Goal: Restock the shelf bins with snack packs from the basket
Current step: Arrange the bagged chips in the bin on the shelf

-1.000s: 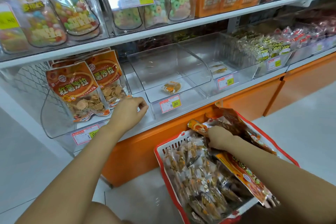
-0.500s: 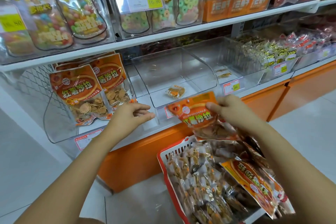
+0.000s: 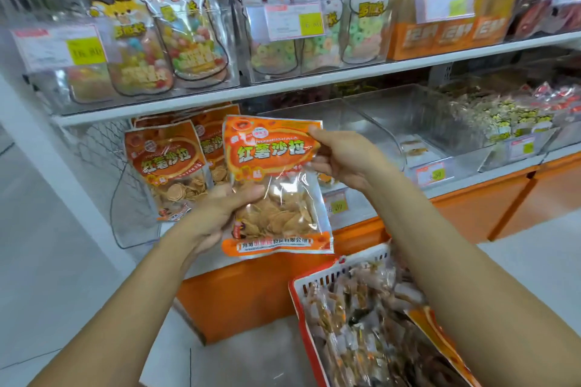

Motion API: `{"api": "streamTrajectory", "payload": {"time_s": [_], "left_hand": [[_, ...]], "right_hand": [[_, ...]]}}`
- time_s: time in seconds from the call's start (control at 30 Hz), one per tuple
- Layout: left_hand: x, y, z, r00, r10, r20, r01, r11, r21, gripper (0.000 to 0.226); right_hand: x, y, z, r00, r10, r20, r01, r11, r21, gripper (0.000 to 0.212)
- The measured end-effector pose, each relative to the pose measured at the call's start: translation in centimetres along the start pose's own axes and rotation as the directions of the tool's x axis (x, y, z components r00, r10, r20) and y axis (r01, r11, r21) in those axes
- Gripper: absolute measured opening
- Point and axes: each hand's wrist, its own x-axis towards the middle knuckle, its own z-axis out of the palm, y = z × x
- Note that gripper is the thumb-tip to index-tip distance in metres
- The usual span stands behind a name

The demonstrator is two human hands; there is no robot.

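Holding one orange snack pack (image 3: 273,151) upright in the air, just in front of the lower shelf (image 3: 465,181) and above the basket (image 3: 295,292), not yet inside any bin. Gripping its lower left side with the left hand (image 3: 217,217), with the thumb on the clear window over the chips (image 3: 276,214) and the other fingers hidden behind. Pinching its top right corner with the right hand (image 3: 342,160), fingertips curled over the sealed edge. Probably heading for the clear bin (image 3: 132,223) on the left, beside the matching packs (image 3: 166,163) standing there and leaning back.

Risking several things from here. Pressing too hard with the left thumb, and so breaking the thin chips under the film. Letting the smooth foil slip while passing from two hands to one, and so dropping the pack to the floor (image 3: 78,276) or back among the small packs (image 3: 352,324) in the basket. Pushing it in at a slant, catching the bottom seal on the front wall of the bin, and tipping the standing packs forward. Choosing by mistake the neighbouring bin (image 3: 361,122) just to the right, above a different price tag (image 3: 336,206), and so mixing the goods
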Motion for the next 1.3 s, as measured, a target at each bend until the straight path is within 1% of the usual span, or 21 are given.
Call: {"api": "streamTrajectory", "payload": {"time_s": [0.03, 0.1, 0.17, 0.27, 0.33, 0.4, 0.47, 0.5, 0.53, 0.6, 0.67, 0.73, 0.8, 0.87, 0.9, 0.97, 1.03, 1.07, 1.17, 1.23, 1.3], "left_hand": [[0.2, 0.2, -1.1, 0.997, -0.015, -0.07, 0.014, 1.0, -0.021, 0.066], [0.9, 0.5, -3.4, 0.975, -0.044, -0.217, 0.011, 0.989, -0.149, 0.042], [1.4, 0.9, -5.6, 0.946, -0.012, -0.325, -0.068, 0.97, -0.233, 0.026], [2.0, 1.0, -8.3, 0.892, 0.107, -0.439, -0.16, 0.983, -0.087, 0.022], [2.4, 0.9, -9.2, 0.856, 0.153, -0.493, -0.157, 0.987, 0.034, 0.012], [2.9, 0.8, -9.3, 0.821, 0.19, -0.538, -0.127, 0.98, 0.153, 0.015], [3.7, 0.5, -9.5, 0.806, 0.211, -0.552, -0.093, 0.968, 0.233, 0.026], [4.1, 0.3, -9.4, 0.807, 0.206, -0.553, -0.067, 0.963, 0.262, 0.027], [4.6, 0.0, -9.2, 0.815, 0.196, -0.545, -0.034, 0.955, 0.293, 0.025], [5.5, -0.5, -8.4, 0.839, 0.177, -0.514, 0.024, 0.933, 0.359, 0.016], [6.3, -0.9, -7.1, 0.859, 0.195, -0.474, 0.024, 0.908, 0.418, 0.014], [7.0, -1.3, -6.5, 0.841, 0.249, -0.48, 0.068, 0.832, 0.551, 0.018], [7.1, -1.2, -6.9, 0.827, 0.254, -0.501, 0.195, 0.707, 0.679, 0.022], [7.2, -1.1, -8.1, 0.83, 0.157, -0.535, 0.349, 0.602, 0.718, 0.038], [7.2, -1.0, -8.7, 0.831, 0.098, -0.547, 0.418, 0.538, 0.732, 0.049], [7.2, -0.9, -9.5, 0.825, 0.022, -0.564, 0.522, 0.353, 0.777, 0.068], [7.4, -1.3, -10.5, 0.811, -0.028, -0.584, 0.578, 0.184, 0.795, 0.079], [7.5, -1.5, -11.1, 0.799, -0.052, -0.599, 0.599, 0.148, 0.787, 0.083], [7.6, -2.2, -11.8, 0.719, -0.13, -0.683, 0.695, 0.145, 0.704, 0.087], [7.9, -2.6, -11.6, 0.728, -0.159, -0.667, 0.684, 0.089, 0.724, 0.078], [8.2, -3.2, -11.2, 0.737, -0.159, -0.657, 0.675, 0.125, 0.727, 0.074]], "right_hand": [[0.8, 0.0, 0.8, 1.0, -0.005, 0.02, 0.006, 1.0, -0.027, 0.026], [2.1, 0.5, 2.3, 0.999, 0.002, 0.049, 0.005, 0.989, -0.149, 0.03], [3.2, 1.7, 3.4, 1.0, -0.013, 0.014, 0.017, 0.95, -0.313, 0.03], [4.7, 3.5, 4.2, 0.985, -0.156, -0.067, 0.104, 0.866, -0.488, 0.033], [5.0, 4.1, 4.3, 0.952, -0.294, -0.082, 0.172, 0.739, -0.652, 0.03], [5.1, 4.6, 4.3, 0.919, -0.391, -0.039, 0.227, 0.608, -0.76, 0.025], [5.7, 5.3, 4.0, 0.917, -0.399, 0.023, 0.25, 0.528, -0.811, 0.013], [6.2, 5.7, 3.9, 0.924, -0.38, 0.041, 0.241, 0.495, -0.835, 0.013], [6.6, 6.1, 3.8, 0.936, -0.349, 0.055, 0.224, 0.467, -0.855, 0.02], [7.3, 6.6, 3.4, 0.954, -0.294, 0.063, 0.197, 0.453, -0.87, 0.029], [7.6, 6.8, 3.3, 0.954, -0.292, 0.074, 0.204, 0.443, -0.873, 0.03], [7.7, 6.9, 3.2, 0.954, -0.29, 0.076, 0.199, 0.421, -0.885, 0.029], [7.7, 6.9, 3.2, 0.959, -0.272, 0.076, 0.189, 0.419, -0.888, 0.025], [7.5, 6.7, 3.2, 0.967, -0.241, 0.077, 0.183, 0.455, -0.871, 0.011], [7.4, 6.6, 3.2, 0.97, -0.23, 0.078, 0.182, 0.474, -0.861, 0.009], [7.4, 6.5, 3.2, 0.97, -0.225, 0.092, 0.195, 0.494, -0.847, 0.01], [7.5, 6.6, 3.2, 0.971, -0.218, 0.099, 0.198, 0.503, -0.841, 0.007], [7.5, 6.7, 3.1, 0.971, -0.218, 0.099, 0.2, 0.513, -0.835, 0.008], [7.6, 7.0, 3.0, 0.977, -0.197, 0.085, 0.18, 0.532, -0.827, 0.035], [7.4, 7.1, 2.9, 0.986, -0.154, 0.069, 0.141, 0.529, -0.837, 0.047], [7.2, 7.3, 2.9, 0.994, -0.094, 0.054, 0.095, 0.516, -0.852, 0.054]]}}
